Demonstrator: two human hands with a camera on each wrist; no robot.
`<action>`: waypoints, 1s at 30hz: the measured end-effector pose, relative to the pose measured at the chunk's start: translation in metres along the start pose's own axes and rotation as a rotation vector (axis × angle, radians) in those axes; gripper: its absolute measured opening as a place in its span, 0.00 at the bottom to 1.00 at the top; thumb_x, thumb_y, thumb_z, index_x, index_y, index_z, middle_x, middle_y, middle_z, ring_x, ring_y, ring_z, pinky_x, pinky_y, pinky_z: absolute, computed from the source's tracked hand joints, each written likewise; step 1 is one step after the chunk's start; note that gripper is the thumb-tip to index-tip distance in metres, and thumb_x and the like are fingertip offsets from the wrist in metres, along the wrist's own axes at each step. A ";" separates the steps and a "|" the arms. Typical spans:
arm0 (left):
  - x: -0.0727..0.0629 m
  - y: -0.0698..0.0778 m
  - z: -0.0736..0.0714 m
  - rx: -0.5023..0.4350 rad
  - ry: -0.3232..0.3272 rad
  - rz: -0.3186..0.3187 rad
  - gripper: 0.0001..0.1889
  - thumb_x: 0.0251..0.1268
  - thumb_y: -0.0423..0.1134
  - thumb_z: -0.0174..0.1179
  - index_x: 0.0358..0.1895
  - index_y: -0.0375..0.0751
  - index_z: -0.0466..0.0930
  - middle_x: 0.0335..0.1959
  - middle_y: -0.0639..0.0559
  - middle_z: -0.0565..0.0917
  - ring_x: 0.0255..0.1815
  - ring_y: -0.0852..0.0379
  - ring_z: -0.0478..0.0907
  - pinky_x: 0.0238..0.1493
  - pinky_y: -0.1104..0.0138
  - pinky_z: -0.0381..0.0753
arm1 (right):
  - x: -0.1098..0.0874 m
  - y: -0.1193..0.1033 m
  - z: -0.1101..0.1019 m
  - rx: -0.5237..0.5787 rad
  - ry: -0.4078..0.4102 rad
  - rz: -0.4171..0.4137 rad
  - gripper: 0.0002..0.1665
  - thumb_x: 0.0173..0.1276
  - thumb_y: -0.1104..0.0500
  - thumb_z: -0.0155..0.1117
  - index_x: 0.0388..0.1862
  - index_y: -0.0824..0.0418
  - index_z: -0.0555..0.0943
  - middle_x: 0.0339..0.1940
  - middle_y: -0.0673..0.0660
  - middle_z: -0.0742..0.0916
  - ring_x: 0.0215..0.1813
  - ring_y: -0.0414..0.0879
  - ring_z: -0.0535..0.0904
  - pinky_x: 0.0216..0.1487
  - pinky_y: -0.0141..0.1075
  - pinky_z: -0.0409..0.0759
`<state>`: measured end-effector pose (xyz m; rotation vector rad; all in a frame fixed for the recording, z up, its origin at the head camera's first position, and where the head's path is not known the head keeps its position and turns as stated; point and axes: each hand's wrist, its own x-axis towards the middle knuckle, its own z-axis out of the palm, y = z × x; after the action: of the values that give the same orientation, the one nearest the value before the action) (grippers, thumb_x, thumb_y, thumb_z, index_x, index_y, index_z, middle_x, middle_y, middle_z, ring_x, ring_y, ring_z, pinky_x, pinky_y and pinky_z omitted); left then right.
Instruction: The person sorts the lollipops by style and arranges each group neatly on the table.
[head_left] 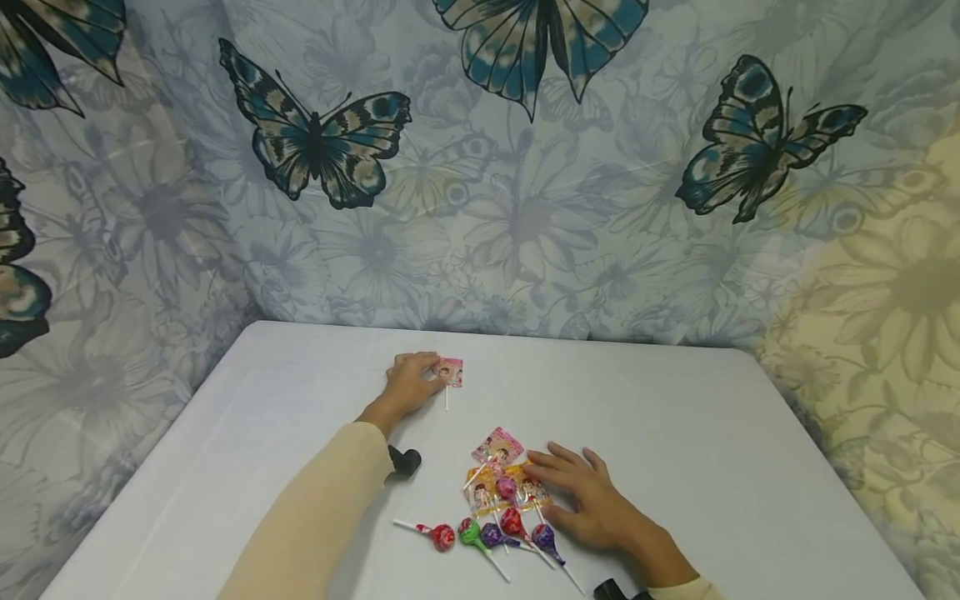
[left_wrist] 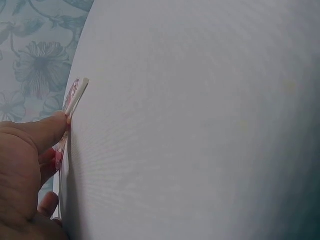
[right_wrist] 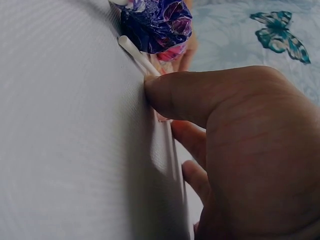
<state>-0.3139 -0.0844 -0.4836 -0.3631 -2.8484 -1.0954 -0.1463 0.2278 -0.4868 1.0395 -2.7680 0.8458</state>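
At the far part of the table, my left hand (head_left: 411, 382) pinches a pink flat-wrapped lollipop (head_left: 452, 372) by its wrapper. Its white stick (left_wrist: 78, 96) shows beside the thumb in the left wrist view. My right hand (head_left: 588, 493) is at the right side of the lollipop pile, thumb and fingers around an orange flat-wrapped lollipop (head_left: 534, 493). In the right wrist view, the thumb touches near a white stick (right_wrist: 135, 51), and a dark purple round lollipop (right_wrist: 162, 22) lies just beyond. Another pink flat-wrapped lollipop (head_left: 498, 447) tops the pile.
Several round lollipops lie at the pile's near side, including a green one (head_left: 471, 533) and a red one (head_left: 512, 522). Another red lollipop (head_left: 442, 537) lies to the left. The white table (head_left: 637, 400) meets a butterfly-patterned cloth (head_left: 525, 225) behind.
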 end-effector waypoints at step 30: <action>0.000 -0.004 0.000 -0.005 -0.013 0.006 0.25 0.62 0.43 0.65 0.61 0.35 0.77 0.65 0.45 0.73 0.66 0.40 0.58 0.62 0.43 0.52 | 0.003 -0.007 -0.005 -0.022 -0.077 -0.030 0.33 0.60 0.56 0.69 0.66 0.53 0.75 0.67 0.51 0.74 0.71 0.55 0.61 0.63 0.68 0.45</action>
<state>-0.3151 -0.0874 -0.4857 -0.3810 -2.8542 -1.1035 -0.1445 0.2243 -0.4783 1.1305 -2.8093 0.7866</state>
